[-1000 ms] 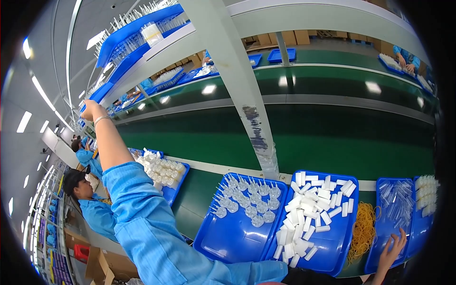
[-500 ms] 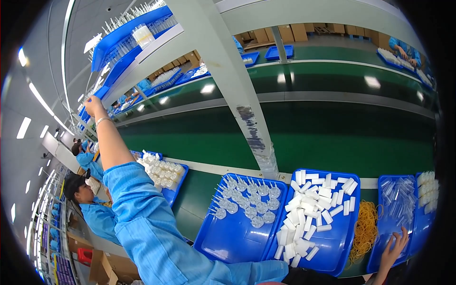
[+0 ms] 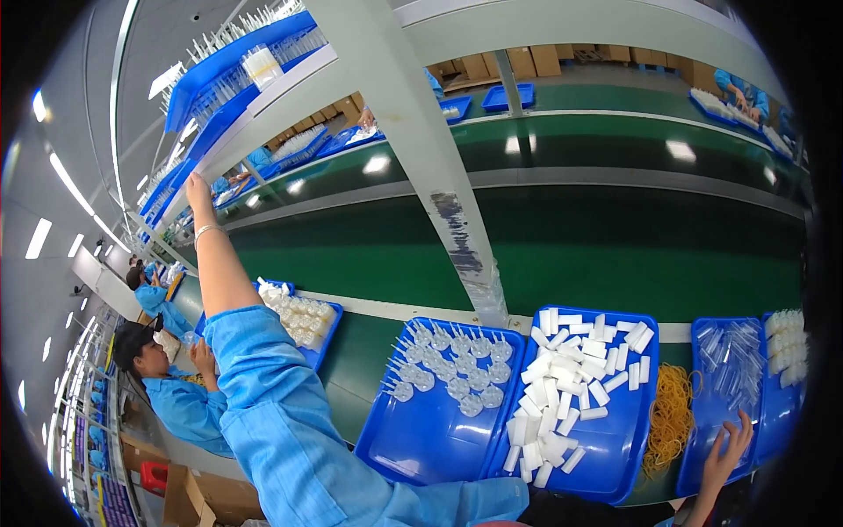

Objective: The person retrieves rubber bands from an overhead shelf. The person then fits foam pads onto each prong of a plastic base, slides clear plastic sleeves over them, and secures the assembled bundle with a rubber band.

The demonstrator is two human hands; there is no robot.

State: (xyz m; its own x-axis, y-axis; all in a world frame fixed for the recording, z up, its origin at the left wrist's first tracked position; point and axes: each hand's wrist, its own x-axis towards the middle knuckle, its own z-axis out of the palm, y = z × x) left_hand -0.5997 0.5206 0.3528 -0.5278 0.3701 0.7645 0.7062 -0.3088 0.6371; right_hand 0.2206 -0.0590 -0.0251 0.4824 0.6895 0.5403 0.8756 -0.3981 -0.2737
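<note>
My left hand (image 3: pixel 199 186) is raised high at the far left, by the edge of the upper shelf and a blue tray (image 3: pixel 172 182) on it. Its fingers are mostly hidden, so I cannot tell what they hold. My right hand (image 3: pixel 725 450) is low at the right, fingers apart, over the near part of a blue tray (image 3: pixel 702 430) with clear plastic tubes (image 3: pixel 731 364). Between the arms, one tray holds round clear pieces with thin stems (image 3: pixel 457 364). Beside it, another holds a heap of white rectangular pieces (image 3: pixel 562 378).
Yellow rubber bands (image 3: pixel 672 408) lie between two trays. A grey metal post (image 3: pixel 439 176) rises before me, near a green conveyor belt (image 3: pixel 606 263). A co-worker in blue (image 3: pixel 180 400) sits at the left, near a tray of white parts (image 3: pixel 307 321). Cardboard boxes (image 3: pixel 219 496) stand below.
My left hand has shifted right, from the blue shelf tray toward the shelf's edge. My right hand stays spread over the tube tray. The co-worker's hand is raised higher. The view shifts slightly.
</note>
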